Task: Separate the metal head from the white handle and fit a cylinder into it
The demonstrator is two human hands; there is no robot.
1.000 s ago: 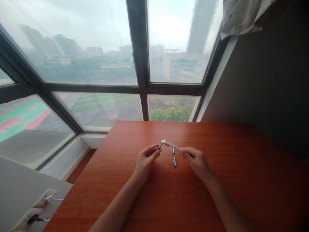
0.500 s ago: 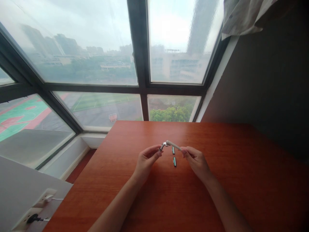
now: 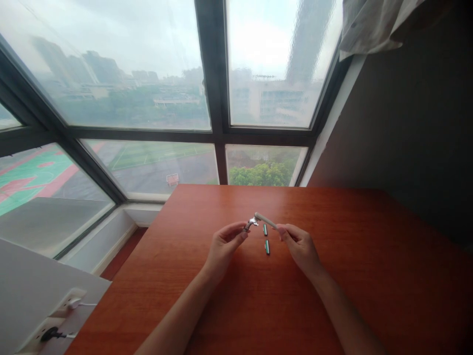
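My left hand (image 3: 224, 246) pinches the lower end of a silver razor handle (image 3: 251, 223), whose bare metal head points up and to the right. Between the thumb and fingers of my right hand (image 3: 300, 245) is a slim pale stick (image 3: 266, 220), perhaps a small brush. Its far tip is at the razor's head, touching or nearly so; any bristles are too small to make out. Below and between the hands, two green-and-black razor cartridges lie on the table: a farther cartridge (image 3: 265, 230) and a nearer cartridge (image 3: 267, 247).
The reddish-brown wooden table (image 3: 236, 305) reaches to a dark-framed window (image 3: 218, 133). A dark wall (image 3: 399, 128) stands on the right, with a pale cloth (image 3: 369, 29) hanging above. Wall sockets with a black plug (image 3: 50, 335) are at lower left.
The stick's tip has shifted slightly at the razor's head, and more of the metal head shows now. Both hands have stayed nearly in place, and the cartridges have not moved.
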